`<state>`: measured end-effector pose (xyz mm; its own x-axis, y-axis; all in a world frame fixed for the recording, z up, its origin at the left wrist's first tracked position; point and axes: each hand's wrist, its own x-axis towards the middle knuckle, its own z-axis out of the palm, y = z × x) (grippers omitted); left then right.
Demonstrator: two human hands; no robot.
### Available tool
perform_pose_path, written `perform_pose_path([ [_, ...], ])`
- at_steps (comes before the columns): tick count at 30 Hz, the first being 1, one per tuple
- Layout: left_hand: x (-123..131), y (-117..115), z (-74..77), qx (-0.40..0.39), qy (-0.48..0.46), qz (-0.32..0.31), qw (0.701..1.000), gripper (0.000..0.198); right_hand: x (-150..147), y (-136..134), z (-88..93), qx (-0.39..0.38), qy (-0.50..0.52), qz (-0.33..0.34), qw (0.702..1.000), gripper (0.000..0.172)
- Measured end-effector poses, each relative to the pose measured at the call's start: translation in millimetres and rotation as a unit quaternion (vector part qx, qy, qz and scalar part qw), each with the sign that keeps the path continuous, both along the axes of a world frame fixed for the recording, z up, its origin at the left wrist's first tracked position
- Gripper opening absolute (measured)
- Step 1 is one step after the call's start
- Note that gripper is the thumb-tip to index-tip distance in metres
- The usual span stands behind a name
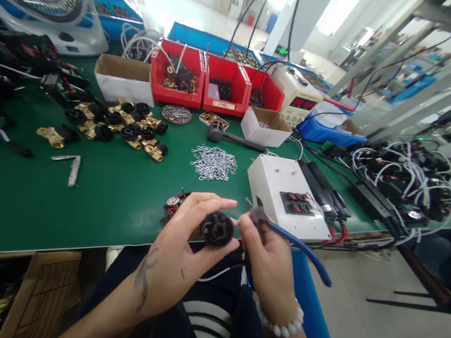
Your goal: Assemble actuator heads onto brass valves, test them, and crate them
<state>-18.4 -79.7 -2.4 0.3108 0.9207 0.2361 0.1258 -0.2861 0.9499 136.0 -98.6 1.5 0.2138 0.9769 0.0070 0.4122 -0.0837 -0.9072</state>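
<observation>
L hand [183, 246], lower ctr of frame, is curled round a blk round part [217, 230], fingers above & thumb below, its ribbed open end facing the cam. R hand [267, 257], just right of it, grips blue-handled pliers [301, 244], one handle sticking out to the lower right; thumb & index tips are close together by the part's right edge, can't tell if they pinch smth small or touch it. White bead bracelet [287, 329] on R wrist. Small pc w/ red wires [173, 202] lies on the green table [103, 201] just behind L hand, partly hidden. Pile of wire clips [214, 163] at mid-frame, white switch box [273, 185] right of it. Brass fittings w/ blk caps [130, 123] are grouped left of ctr, near the folded tool [74, 171]. Blk hammer-shaped tool [241, 140] lies upper ctr, btwn the clips & the red bins [176, 96]. Fan [66, 19] upper left; pwr supply w/ red digits [298, 97] upper right of ctr; tangled white cables [418, 172] far right.
</observation>
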Motion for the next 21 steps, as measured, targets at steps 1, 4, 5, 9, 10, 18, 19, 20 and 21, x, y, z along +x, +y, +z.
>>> perform_pose_path([
  [1, -0.9, 0.9, -0.6, 0.002, -0.01, 0.004, 1.0, 0.036, 1.7, 5.7, -6.6, -0.016, -0.03, 0.019, 0.999, 0.029],
  [4, -3.0, 3.1, -1.6, 0.024, -0.035, 0.017, 0.999, 0.036, 4.8, 22.2, -25.1, -0.074, -0.141, 0.092, 0.983, 0.029],
  [5, -3.4, 3.7, -1.7, 0.031, -0.04, 0.021, 0.999, 0.035, 5.4, 26.8, -29.5, -0.095, -0.177, 0.104, 0.974, 0.028],
  [9, -4.4, 4.6, -1.1, 0.058, -0.026, 0.044, 0.997, 0.028, 9.1, 39.3, -36.7, -0.142, -0.249, 0.111, 0.952, 0.027],
  [10, -4.6, 4.5, -0.8, 0.059, -0.014, 0.052, 0.997, 0.027, 10.9, 40.8, -36.2, -0.142, -0.251, 0.107, 0.951, 0.027],
  [18, -2.3, 8.1, 1.6, 0.016, 0.066, 0.127, 0.99, 0.025, 14.3, 13.0, -1.2, 0.012, -0.254, 0.066, 0.965, 0.029],
  [19, -1.9, 9.0, 1.5, 0.016, 0.067, 0.135, 0.988, 0.025, 10.1, 5.3, 4.8, 0.073, -0.217, 0.075, 0.971, 0.027],
  [20, -1.4, 9.6, 1.3, 0.014, 0.069, 0.142, 0.987, 0.025, 4.9, -2.3, 9.5, 0.133, -0.178, 0.09, 0.971, 0.022],
  [21, -1.1, 10.0, 0.9, 0.013, 0.072, 0.15, 0.986, 0.024, -1.3, -9.1, 12.8, 0.183, -0.142, 0.113, 0.966, 0.013],
])
